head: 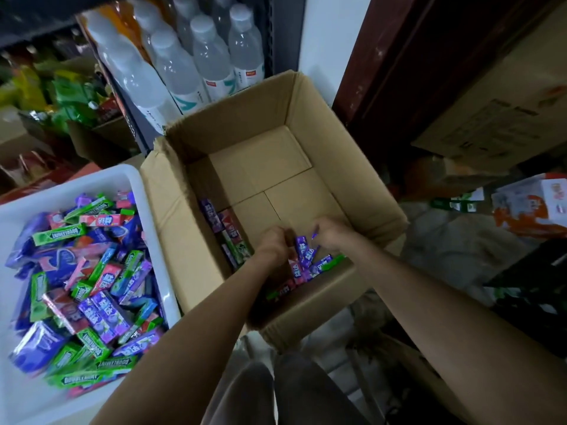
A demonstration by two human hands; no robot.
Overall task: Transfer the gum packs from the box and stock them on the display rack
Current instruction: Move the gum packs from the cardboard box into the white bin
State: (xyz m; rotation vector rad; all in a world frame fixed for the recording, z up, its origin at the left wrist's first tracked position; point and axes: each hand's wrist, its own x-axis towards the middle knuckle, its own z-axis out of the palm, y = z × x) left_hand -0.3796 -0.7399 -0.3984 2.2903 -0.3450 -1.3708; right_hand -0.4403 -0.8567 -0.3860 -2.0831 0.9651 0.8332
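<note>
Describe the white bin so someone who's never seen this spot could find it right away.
Start at the open cardboard box in the middle, where both hands reach in. The white bin sits against its left side. It is the only white plastic container here, and it is heaped with loose gum packs in purple, green and pink.

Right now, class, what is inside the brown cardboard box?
A few purple, green and pink gum packs, both hands, bare floor. Packs beneath the hands are hidden.

place: shop stockroom | evidence: shrink-wrapped water bottles [196,56]; snack bags on shelves [70,96]; stacked cartons [497,118]; bin of gum packs [89,283]
</note>
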